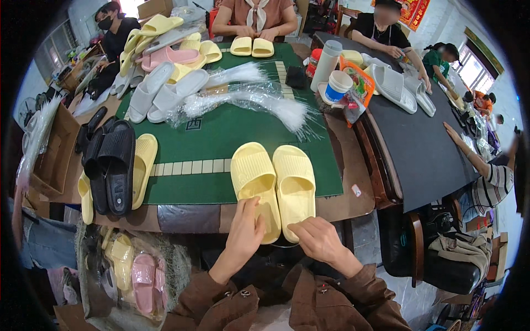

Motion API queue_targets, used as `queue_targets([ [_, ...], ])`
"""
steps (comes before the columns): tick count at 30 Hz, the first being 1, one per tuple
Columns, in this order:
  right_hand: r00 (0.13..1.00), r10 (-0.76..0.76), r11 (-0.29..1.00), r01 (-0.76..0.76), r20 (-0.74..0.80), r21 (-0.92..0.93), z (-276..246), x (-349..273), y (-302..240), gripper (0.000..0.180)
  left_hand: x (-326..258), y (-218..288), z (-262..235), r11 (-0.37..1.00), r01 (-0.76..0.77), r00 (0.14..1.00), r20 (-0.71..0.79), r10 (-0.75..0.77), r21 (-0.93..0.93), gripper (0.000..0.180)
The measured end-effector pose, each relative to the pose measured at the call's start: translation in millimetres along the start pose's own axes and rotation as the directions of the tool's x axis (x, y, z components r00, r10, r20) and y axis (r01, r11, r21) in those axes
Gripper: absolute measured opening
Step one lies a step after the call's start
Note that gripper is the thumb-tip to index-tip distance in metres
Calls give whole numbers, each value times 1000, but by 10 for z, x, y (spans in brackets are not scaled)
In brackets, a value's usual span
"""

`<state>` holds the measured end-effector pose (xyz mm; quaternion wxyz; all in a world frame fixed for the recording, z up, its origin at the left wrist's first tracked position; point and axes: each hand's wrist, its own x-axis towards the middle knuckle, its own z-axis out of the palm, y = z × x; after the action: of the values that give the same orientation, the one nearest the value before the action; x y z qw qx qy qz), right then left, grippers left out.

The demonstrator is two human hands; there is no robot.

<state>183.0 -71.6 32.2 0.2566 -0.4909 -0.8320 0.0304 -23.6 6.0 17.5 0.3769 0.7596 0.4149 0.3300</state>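
Head view: my brown sleeves [201, 295] angle inward from the near side.
Left hand [244, 227]: fingers bent, together, over left slipper [253, 168]; grip, I cannot tell.
Right hand [320, 238]: fingers curled at right slipper [294, 174]'s heel; grip unclear.
Finish: pale yellow, straps ribbed.
Place: paired, green mat [187, 188]'s near edge.

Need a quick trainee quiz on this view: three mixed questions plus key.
1. Which slippers are nearest the left hand and right hand? a) grey b) yellow slippers c) pink
2. True or false: black slippers lie to the left of that pair.
3. Fill in: the table mat is ____ in colour.

Key: 1 b; 2 true; 3 green.
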Motion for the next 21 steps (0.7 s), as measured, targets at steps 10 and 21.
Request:
queue_targets([
  [10, 983, 112, 973, -138, -147, -183, 299, 368, 325, 38, 322, -121, 292, 871, -119, 976, -105, 191, 476, 72],
  [21, 990, 123, 967, -135, -67, -218, 341, 461, 422, 34, 770, -159, 375, 919, 79, 994, 45, -104, 386, 63],
])
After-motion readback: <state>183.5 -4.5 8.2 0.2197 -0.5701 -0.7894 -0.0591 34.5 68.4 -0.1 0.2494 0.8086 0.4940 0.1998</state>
